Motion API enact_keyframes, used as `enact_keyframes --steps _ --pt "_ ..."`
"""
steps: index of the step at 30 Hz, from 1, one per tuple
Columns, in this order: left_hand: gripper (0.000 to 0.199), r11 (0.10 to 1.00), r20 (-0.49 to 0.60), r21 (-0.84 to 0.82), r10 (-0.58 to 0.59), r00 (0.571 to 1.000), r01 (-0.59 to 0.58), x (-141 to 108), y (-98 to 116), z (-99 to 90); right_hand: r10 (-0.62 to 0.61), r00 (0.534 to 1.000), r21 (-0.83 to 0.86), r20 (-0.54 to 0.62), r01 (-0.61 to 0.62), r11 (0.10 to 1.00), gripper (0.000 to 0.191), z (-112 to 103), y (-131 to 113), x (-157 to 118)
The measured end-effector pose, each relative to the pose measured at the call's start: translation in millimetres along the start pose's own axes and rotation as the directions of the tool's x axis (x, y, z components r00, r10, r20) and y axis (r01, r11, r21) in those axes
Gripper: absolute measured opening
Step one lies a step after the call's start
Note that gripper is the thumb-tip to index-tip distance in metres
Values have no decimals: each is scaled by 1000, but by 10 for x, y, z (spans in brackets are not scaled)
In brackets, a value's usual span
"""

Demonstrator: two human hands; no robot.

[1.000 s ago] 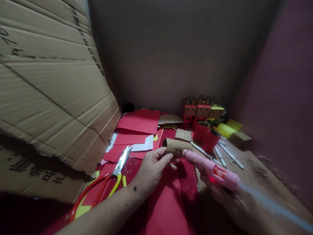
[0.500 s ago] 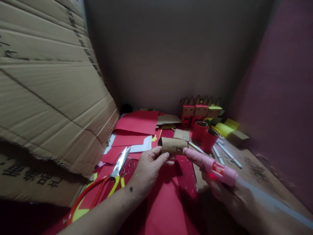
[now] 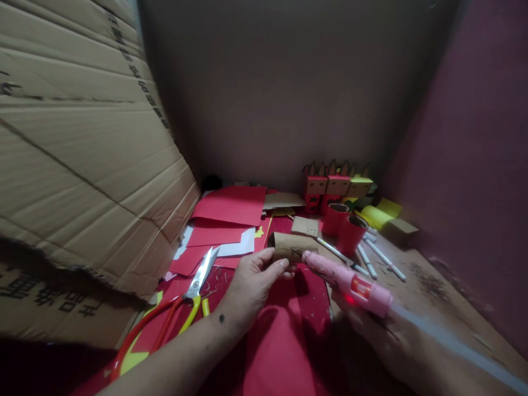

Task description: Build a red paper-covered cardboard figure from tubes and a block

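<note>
Between the thumb and fingers of my left hand (image 3: 258, 278) is a brown cardboard tube (image 3: 293, 243), lying sideways above the red paper. My right hand (image 3: 365, 324) is wrapped round a pink hot glue gun (image 3: 350, 280), whose red light glows. Its nozzle points left and meets the near side of the tube, close to the tube's right part. A long clear glue stick (image 3: 449, 335) runs out of the gun's back. Below both hands lies a red paper sheet (image 3: 274, 341).
Red-and-yellow-handled scissors (image 3: 198, 283) lie at left, beside a large cardboard panel (image 3: 103, 137). Red paper (image 3: 231, 206) is stacked behind. Two red tubes (image 3: 352, 234), white markers (image 3: 383, 258) and a yellow tube (image 3: 374, 217) stand or lie at right, near several box-headed figures (image 3: 338, 187).
The glue gun's nozzle has moved a little left along the cardboard tube, my right hand with it. My left hand keeps its grip on the tube.
</note>
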State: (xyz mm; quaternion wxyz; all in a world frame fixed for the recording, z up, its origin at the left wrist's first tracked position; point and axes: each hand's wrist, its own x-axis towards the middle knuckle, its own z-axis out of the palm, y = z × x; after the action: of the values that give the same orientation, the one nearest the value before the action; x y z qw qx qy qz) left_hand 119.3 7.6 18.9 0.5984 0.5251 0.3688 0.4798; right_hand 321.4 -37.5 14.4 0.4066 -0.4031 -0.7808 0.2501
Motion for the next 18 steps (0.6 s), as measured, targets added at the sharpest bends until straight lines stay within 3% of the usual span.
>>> enact_keyframes --steps 6,18 --pt "24 1000 -7 8 6 1000 -6 4 5 -8 57 998 -24 -1 -57 998 47 -5 -6 -11" --pt "24 1000 -70 18 19 997 -18 -2 24 -27 -18 1000 26 -10 18 999 45 -41 -5 21"
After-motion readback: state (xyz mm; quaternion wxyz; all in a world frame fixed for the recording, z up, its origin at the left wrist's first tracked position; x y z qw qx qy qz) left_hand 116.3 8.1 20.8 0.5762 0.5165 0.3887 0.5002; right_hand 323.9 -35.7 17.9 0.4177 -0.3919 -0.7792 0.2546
